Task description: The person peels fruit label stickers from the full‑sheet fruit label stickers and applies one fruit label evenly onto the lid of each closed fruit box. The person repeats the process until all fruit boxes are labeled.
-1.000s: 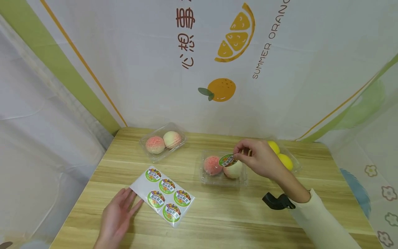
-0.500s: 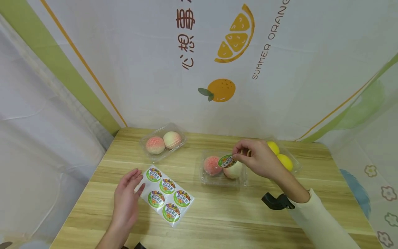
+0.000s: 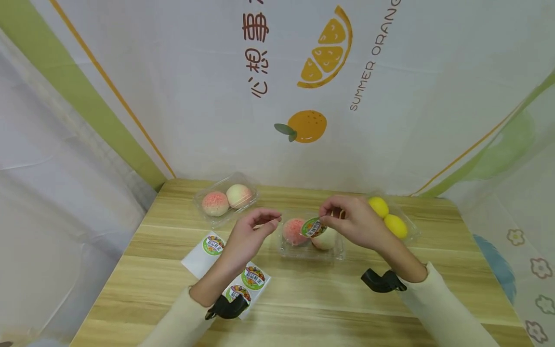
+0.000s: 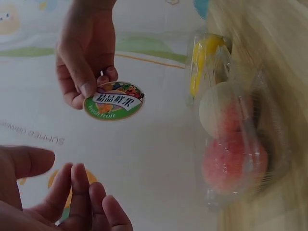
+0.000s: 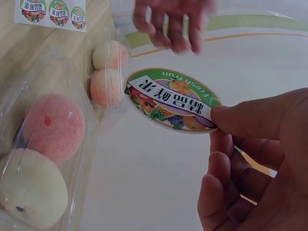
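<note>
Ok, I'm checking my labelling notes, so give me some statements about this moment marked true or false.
1. The right hand pinches a round sticker. True.
2. The left hand grips a peach. False: it holds nothing.
3. The sticker is already stuck on the middle clear box. False: it hangs above the box.
4. The sticker sheet lies on the table. True.
5. The right-hand box holds yellow fruit. True.

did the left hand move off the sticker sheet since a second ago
Yes. The left hand has lifted off the sticker sheet and gone right, toward the clear box of peaches and the sticker pinched by the right hand.
</note>
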The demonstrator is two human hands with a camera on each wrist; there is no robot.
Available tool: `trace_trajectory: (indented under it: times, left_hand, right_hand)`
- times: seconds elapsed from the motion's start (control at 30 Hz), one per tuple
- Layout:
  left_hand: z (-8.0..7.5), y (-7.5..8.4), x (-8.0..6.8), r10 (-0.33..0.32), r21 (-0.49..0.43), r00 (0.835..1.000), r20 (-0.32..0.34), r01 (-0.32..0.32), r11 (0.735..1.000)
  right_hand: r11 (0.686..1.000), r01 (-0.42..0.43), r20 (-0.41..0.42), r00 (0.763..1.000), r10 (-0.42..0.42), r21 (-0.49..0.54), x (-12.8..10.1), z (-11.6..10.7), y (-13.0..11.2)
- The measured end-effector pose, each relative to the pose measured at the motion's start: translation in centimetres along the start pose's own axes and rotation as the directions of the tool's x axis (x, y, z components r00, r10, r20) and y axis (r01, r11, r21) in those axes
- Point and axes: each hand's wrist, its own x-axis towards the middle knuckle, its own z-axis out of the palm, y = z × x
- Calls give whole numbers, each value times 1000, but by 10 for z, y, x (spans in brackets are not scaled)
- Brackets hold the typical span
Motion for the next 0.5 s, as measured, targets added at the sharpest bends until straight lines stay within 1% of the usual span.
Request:
trace_trajectory:
  times: [0.03,0.1,0.17,0.2,0.27,0.33,0.43,0.5]
  left_hand:
    - [4,3,5,31,39,999,27,-32,999]
    - [12,7,13,103,115,991,82,-112,987]
    - [18,11,22,159,187,978,135,-183,965]
    - [21,12,25,177,217,972,158,-209,954]
    - [26,14,32,198,277,960,197,-248,928]
    - [30,15,37,196,327,954,225,-263,907]
    - [33,16,42,200,372,947,253,-286,883]
    - [34,17,45,215,386,939,268,-309,869]
  right_hand:
    - [1000,1,2,1000,-1,-2,0,0,0]
    - [1000,3,5,1000,-3,-5,1,1,-1]
    - [1000,5,10,1000,-5,-4,2,2,-2]
    - [1000,5,13,1000,-5,-5,2,2,-2]
    - [1000,9,18,1000,-9,-2,2,3,-3]
    - [1000,14,22,1000,-14,-1,3,3,-3]
    - [1000,18,24,1000,-18,-7,3,3,-3]
    - [1000,21,23,1000,-20,-12,3,3,-2]
